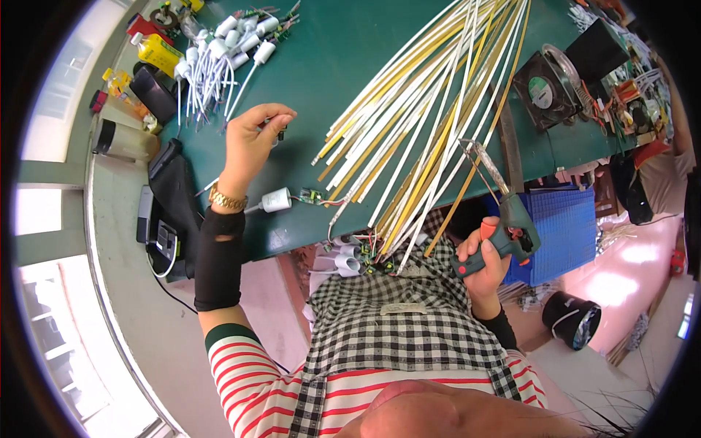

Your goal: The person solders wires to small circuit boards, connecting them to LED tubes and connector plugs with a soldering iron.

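My left hand is raised over the green table, fingertips pinched on a small dark part that they mostly hide. My right hand is wrapped round the grip of a soldering gun, dark green with orange buttons. Its metal tip points up and left over a fanned bundle of white and yellow LED strips. Between my hands lies a white cylindrical housing, with wires to a small green circuit board. More white housings and boards rest by my lap at the table edge.
A pile of white corded housings lies at the far left, beside a yellow bottle. A black fan stands at the right. Below the table's right edge are a blue crate and a black bucket. Another person is at far right.
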Demonstrator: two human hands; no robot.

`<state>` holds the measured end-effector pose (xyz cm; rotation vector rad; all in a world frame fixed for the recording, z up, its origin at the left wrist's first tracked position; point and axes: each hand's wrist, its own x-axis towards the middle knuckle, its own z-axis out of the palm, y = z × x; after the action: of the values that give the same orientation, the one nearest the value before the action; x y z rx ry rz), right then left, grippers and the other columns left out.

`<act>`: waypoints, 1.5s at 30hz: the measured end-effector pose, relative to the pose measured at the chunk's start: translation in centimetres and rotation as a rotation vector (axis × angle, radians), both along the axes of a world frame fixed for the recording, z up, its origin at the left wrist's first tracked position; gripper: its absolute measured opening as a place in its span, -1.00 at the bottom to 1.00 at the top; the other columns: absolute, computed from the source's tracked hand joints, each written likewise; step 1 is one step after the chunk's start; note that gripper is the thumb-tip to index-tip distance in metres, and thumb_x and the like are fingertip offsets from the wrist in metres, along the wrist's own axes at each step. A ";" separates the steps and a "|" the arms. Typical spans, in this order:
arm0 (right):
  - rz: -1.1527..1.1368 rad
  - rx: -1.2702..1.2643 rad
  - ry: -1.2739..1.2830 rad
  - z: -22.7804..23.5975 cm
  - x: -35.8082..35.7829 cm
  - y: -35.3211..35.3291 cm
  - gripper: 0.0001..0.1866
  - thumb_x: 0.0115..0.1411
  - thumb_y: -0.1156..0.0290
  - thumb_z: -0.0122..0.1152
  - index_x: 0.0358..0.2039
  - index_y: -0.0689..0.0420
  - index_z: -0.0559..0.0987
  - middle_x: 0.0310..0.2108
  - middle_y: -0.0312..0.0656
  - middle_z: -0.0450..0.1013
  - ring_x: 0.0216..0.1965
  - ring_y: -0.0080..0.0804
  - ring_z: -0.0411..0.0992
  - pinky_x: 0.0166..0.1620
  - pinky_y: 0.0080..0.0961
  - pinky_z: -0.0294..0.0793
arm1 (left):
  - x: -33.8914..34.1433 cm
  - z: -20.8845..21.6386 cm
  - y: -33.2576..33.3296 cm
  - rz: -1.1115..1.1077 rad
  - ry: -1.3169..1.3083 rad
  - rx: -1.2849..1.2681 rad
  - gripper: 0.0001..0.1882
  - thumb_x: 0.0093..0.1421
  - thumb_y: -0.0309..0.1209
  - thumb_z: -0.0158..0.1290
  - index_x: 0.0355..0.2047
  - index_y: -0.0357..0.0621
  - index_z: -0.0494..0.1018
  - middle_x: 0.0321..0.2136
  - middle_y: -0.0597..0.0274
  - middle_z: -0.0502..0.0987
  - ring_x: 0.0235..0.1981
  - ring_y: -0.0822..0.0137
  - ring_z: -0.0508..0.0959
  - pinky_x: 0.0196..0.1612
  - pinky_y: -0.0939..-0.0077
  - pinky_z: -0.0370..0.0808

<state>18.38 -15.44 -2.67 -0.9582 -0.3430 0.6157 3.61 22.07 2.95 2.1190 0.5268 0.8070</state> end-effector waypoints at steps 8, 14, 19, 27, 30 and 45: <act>0.052 0.010 -0.031 -0.6 0.1 0.7 -0.58 0.20 0.42 -0.01 0.06 0.21 0.23 -0.49 -0.16 0.31 -0.54 -0.41 0.34 -0.39 -0.45 0.42 | -3.9 8.2 -9.2 -0.107 0.132 0.279 -0.87 -0.09 -0.62 0.19 -0.48 -0.20 0.53 -0.51 0.27 0.53 -0.53 0.31 0.48 -0.38 0.50 0.36; 0.083 -0.011 -0.058 -0.8 0.0 1.3 -0.58 0.20 0.41 0.00 0.06 0.20 0.23 -0.48 -0.16 0.32 -0.52 -0.41 0.36 -0.38 -0.45 0.42 | -4.2 3.9 -17.4 -0.162 0.299 0.122 -0.87 -0.15 -0.63 0.13 -0.53 -0.18 0.47 -0.57 0.23 0.47 -0.52 0.21 0.46 -0.43 0.37 0.39; 0.171 -0.049 -0.140 0.0 -0.5 1.2 -0.58 0.21 0.38 0.01 0.06 0.16 0.21 -0.47 -0.17 0.33 -0.50 -0.42 0.37 -0.35 -0.43 0.43 | -2.3 -2.0 -17.8 0.063 0.258 -0.012 -0.88 -0.17 -0.61 0.13 -0.54 -0.18 0.47 -0.59 0.21 0.46 -0.55 0.21 0.47 -0.49 0.41 0.39; 0.362 -0.258 -0.250 -0.6 -1.1 -2.7 -0.53 0.18 0.31 0.11 0.05 0.13 0.22 -0.47 -0.18 0.33 -0.48 -0.37 0.37 -0.35 -0.39 0.40 | -1.5 -3.3 -17.4 0.084 0.232 -0.013 -0.88 -0.19 -0.64 0.11 -0.58 -0.20 0.46 -0.67 0.31 0.40 -0.65 0.44 0.34 -0.58 0.59 0.31; 0.659 -0.402 -0.282 2.6 -0.5 -2.6 -0.67 0.18 0.35 0.11 -0.07 0.17 0.34 -0.42 -0.19 0.38 -0.41 -0.35 0.38 -0.27 -0.39 0.41 | -1.4 -3.0 -17.3 0.087 0.276 -0.053 -0.90 -0.17 -0.59 0.15 -0.59 -0.13 0.48 -0.65 0.31 0.44 -0.60 0.32 0.46 -0.55 0.49 0.38; 0.781 -0.622 -0.966 2.7 0.4 -4.3 -0.72 0.06 0.36 0.11 -0.23 0.22 0.52 -0.31 -0.11 0.50 -0.38 -0.30 0.50 -0.36 -0.49 0.50 | -1.3 -3.5 -17.5 0.104 0.258 0.032 -0.88 -0.21 -0.58 0.15 -0.61 -0.11 0.46 -0.64 0.30 0.43 -0.59 0.26 0.45 -0.55 0.44 0.38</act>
<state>18.75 -19.76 0.00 -1.7129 -1.4959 0.9572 2.30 4.53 -0.58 2.2546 0.7702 0.6040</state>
